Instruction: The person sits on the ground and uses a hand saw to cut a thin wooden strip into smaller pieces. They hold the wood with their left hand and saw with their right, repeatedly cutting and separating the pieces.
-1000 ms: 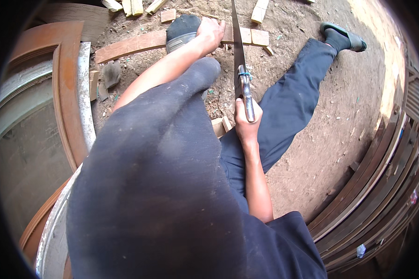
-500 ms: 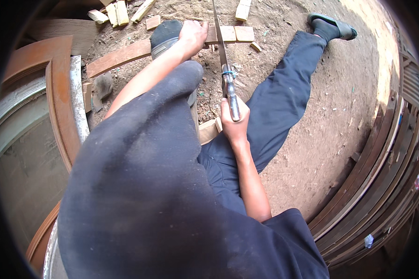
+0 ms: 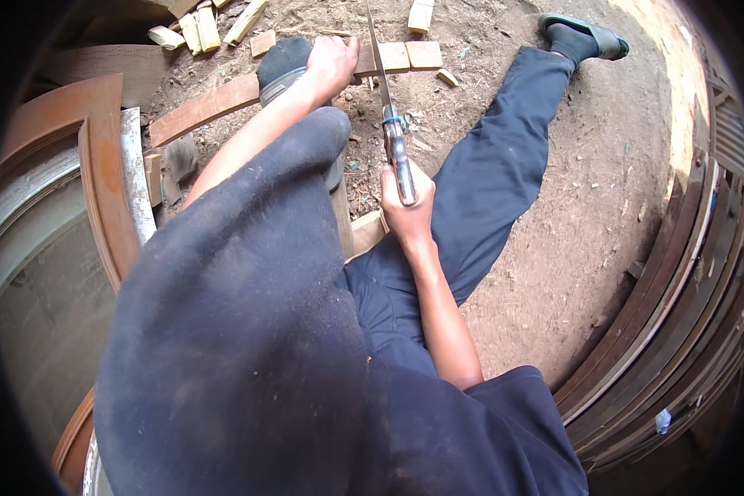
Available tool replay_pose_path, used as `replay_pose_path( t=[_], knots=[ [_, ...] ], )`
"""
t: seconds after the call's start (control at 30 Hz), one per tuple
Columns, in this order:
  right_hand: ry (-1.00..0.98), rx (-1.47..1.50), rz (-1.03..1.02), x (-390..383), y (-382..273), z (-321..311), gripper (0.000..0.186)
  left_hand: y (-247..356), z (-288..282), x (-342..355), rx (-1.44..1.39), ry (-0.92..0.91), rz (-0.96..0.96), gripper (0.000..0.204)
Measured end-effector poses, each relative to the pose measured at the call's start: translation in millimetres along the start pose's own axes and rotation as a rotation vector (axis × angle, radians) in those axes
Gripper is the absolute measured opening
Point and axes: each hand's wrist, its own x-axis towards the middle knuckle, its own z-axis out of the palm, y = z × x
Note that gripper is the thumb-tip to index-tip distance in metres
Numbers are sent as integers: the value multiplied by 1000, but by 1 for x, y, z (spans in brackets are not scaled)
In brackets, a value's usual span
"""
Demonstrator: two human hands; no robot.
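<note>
My right hand (image 3: 407, 202) is wrapped round the handle of a handsaw (image 3: 396, 153), which has a blue tie where the handle meets the blade. The narrow blade points away from me and crosses a wooden plank (image 3: 211, 106); whether its teeth are in the wood, I cannot tell. Just left of the blade, my left hand (image 3: 333, 64) is closed on the plank, its fingertips hidden. My left foot (image 3: 285, 62), in a dark sock and sandal, presses on the plank beside that hand. A short wood block (image 3: 424, 55) sits at the plank's right end.
Several wood offcuts (image 3: 200, 31) lie on the dirt ground at the far left. A brown wooden frame (image 3: 103, 182) leans at the left. My right leg (image 3: 492, 165) stretches out to the right. Long boards (image 3: 661, 306) are stacked along the right side.
The whole view has shifted slightly, so everything appears a little further left and up. The saw and my right hand have barely moved against the plank; both grips stay the same.
</note>
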Motion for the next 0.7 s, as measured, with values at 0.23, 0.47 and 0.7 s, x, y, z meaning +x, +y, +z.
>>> replay_pose_path(
  t=[0.23,0.47,0.7],
  knots=[
    [-7,9,-32,47,-11,20,16,1,-9,4,-32,-41,-6,45],
    [-35,9,-7,3,0,-1,14,0,-1,2,-31,9,-16,38],
    [-41,15,-55,44,2,17,18,-1,15,9,24,74,-57,50]
  ],
)
